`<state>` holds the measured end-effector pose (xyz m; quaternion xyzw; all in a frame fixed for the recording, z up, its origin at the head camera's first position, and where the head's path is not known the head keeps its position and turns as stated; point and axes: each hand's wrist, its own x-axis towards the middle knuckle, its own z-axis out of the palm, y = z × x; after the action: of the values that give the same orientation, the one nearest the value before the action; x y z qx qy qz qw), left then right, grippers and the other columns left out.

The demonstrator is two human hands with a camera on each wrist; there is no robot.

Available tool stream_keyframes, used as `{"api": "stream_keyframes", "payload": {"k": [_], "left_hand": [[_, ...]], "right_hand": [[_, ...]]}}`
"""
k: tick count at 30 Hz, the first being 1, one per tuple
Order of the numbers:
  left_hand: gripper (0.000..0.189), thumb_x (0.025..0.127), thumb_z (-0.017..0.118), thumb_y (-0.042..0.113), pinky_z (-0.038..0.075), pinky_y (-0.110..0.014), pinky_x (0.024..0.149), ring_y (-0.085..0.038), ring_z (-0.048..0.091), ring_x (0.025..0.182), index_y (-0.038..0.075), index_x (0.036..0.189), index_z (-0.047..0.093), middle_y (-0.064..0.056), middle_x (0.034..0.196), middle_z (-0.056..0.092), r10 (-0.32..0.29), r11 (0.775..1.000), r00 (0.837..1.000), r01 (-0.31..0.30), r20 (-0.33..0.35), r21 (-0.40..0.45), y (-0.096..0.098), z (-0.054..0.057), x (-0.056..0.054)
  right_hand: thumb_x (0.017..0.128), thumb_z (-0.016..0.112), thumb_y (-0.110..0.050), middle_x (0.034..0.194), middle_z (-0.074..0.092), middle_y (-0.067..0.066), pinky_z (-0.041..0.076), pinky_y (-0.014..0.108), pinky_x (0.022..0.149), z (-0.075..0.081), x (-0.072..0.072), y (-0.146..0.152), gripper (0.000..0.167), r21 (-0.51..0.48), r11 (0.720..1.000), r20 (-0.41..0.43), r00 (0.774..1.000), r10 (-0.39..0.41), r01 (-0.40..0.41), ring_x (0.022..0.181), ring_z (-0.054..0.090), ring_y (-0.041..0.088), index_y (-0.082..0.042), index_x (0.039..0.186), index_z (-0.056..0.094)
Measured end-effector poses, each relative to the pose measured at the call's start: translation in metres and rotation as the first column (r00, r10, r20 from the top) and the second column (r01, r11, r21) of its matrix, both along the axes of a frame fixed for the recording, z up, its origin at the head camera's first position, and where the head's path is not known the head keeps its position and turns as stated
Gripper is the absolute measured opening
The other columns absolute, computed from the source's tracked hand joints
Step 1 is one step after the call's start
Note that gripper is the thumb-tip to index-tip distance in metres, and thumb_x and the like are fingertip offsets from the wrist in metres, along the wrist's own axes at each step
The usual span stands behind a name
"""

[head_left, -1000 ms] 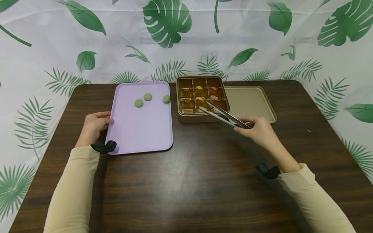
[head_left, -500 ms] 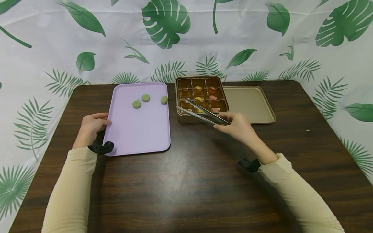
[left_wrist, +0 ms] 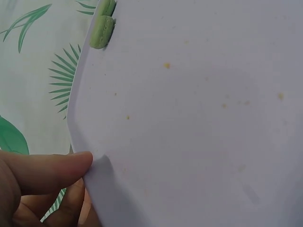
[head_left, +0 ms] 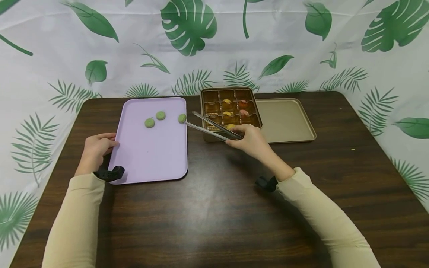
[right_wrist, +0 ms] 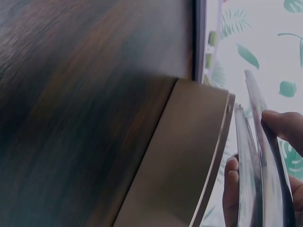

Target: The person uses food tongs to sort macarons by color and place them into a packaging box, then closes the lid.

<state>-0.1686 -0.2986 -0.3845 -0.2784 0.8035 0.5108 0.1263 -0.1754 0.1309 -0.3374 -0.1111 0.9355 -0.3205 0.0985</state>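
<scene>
One leaf-printed cloth [head_left: 234,52] is seen behind one dark counter [head_left: 207,216], both cut off by the head view's edges. Two pale sleeves [head_left: 325,216] are cut off below. At left on the counter, one lilac tray [head_left: 151,156] is gripped at its left edge by the left hand [head_left: 95,149]; its thumb is shown pressed on the rim in the left wrist view, the other fingers partly hidden beneath. To the tray's right is set one gold box [head_left: 211,96], divided into nine compartments; its outer wall is shown close up by the right wrist view. Beside it is laid one flat gold lid [head_left: 288,119]. One pair of tongs [head_left: 217,125] is pinched between the thumb and fingers of the right hand [head_left: 249,141], its tips held apart. Three green cookies [head_left: 149,122] are carried by the tray: two near each other, one at the right rim beside the lower tong tip; whether it is touched cannot be told. Three yellow pieces [head_left: 228,113] and two reddish pieces [head_left: 244,112] can be counted in the box, whose near right compartment is partly covered by the right hand. Scattered crumbs [left_wrist: 167,65] on the tray are made clear by the left wrist view.
</scene>
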Motion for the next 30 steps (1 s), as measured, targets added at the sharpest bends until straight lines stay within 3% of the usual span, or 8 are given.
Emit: {"api": "stream_keyframes", "payload": {"k": [3,6,8,11,18,21,23,30], "left_hand": [[0.051,0.093,0.053,0.007,0.045,-0.034,0.106,0.001,0.049,0.090,0.005,0.143,0.042,0.007,0.101,0.058,0.006,1.000,1.000,-0.006,-0.006,-0.012,-0.002,0.001,0.002],[0.051,0.093,0.054,0.006,0.051,-0.024,0.095,0.005,0.048,0.084,0.004,0.142,0.043,0.024,0.076,0.055,0.005,1.000,1.000,-0.006,-0.016,-0.023,-0.004,0.001,0.003],[0.051,0.093,0.054,0.005,0.051,-0.025,0.095,0.006,0.048,0.082,0.003,0.143,0.042,0.030,0.064,0.050,0.007,1.000,1.000,-0.007,-0.019,-0.021,-0.005,0.001,0.003],[0.052,0.093,0.053,0.005,0.047,-0.034,0.103,0.003,0.049,0.084,0.003,0.143,0.041,0.030,0.061,0.048,0.018,1.000,1.000,-0.019,-0.010,-0.013,-0.008,0.000,0.004],[0.052,0.092,0.054,0.005,0.054,-0.019,0.085,0.007,0.052,0.079,0.003,0.143,0.042,0.032,0.060,0.049,0.026,0.999,1.000,-0.026,-0.012,-0.023,-0.016,-0.003,0.006],[0.053,0.092,0.054,0.005,0.046,-0.035,0.105,0.008,0.053,0.078,0.004,0.144,0.040,0.032,0.058,0.049,0.035,0.999,0.999,-0.035,0.005,-0.011,-0.016,-0.002,0.007],[0.053,0.092,0.053,0.005,0.042,-0.040,0.109,0.008,0.052,0.077,0.004,0.144,0.040,0.032,0.057,0.049,0.042,0.999,0.999,-0.042,0.008,0.001,-0.017,-0.002,0.007],[0.053,0.092,0.055,0.005,0.055,-0.017,0.080,0.010,0.052,0.073,0.002,0.143,0.040,0.033,0.058,0.050,0.018,1.000,1.000,-0.018,-0.008,-0.017,-0.018,-0.002,0.007]], "right_hand": [[0.083,0.073,-0.029,0.127,0.064,0.014,0.049,0.048,0.095,-0.002,-0.001,-0.008,0.047,0.018,1.000,-0.030,0.999,0.018,-0.017,0.116,0.059,0.032,-0.007,0.123,0.064],[0.082,0.074,-0.028,0.125,0.065,0.014,0.043,0.050,0.102,-0.004,-0.001,-0.015,0.044,0.029,0.999,-0.067,0.997,0.027,-0.026,0.114,0.060,0.031,-0.007,0.120,0.066],[0.082,0.074,-0.028,0.125,0.065,0.013,0.043,0.050,0.103,-0.005,0.000,-0.020,0.044,0.027,0.999,-0.077,0.997,0.029,-0.027,0.113,0.060,0.031,-0.007,0.120,0.066],[0.083,0.074,-0.028,0.127,0.063,0.013,0.047,0.048,0.098,-0.007,0.002,-0.026,0.045,0.014,0.999,-0.076,0.997,0.030,-0.029,0.113,0.061,0.030,-0.007,0.121,0.065],[0.084,0.073,-0.029,0.126,0.064,0.013,0.054,0.040,0.080,-0.013,0.007,-0.042,0.044,0.034,0.998,-0.076,0.996,0.054,-0.052,0.098,0.067,0.027,-0.009,0.123,0.065],[0.084,0.072,-0.029,0.125,0.065,0.013,0.055,0.040,0.076,-0.018,0.009,-0.049,0.044,0.058,0.997,-0.102,0.993,0.052,-0.046,0.090,0.068,0.026,-0.009,0.123,0.065],[0.085,0.072,-0.028,0.124,0.065,0.014,0.056,0.043,0.078,-0.020,0.011,-0.055,0.044,0.074,0.997,-0.127,0.991,0.044,-0.035,0.088,0.069,0.027,-0.008,0.123,0.065],[0.086,0.071,-0.025,0.124,0.064,0.016,0.058,0.044,0.078,-0.023,0.014,-0.070,0.042,0.120,0.993,-0.207,0.978,0.024,0.001,0.085,0.070,0.028,-0.005,0.122,0.064]]}}
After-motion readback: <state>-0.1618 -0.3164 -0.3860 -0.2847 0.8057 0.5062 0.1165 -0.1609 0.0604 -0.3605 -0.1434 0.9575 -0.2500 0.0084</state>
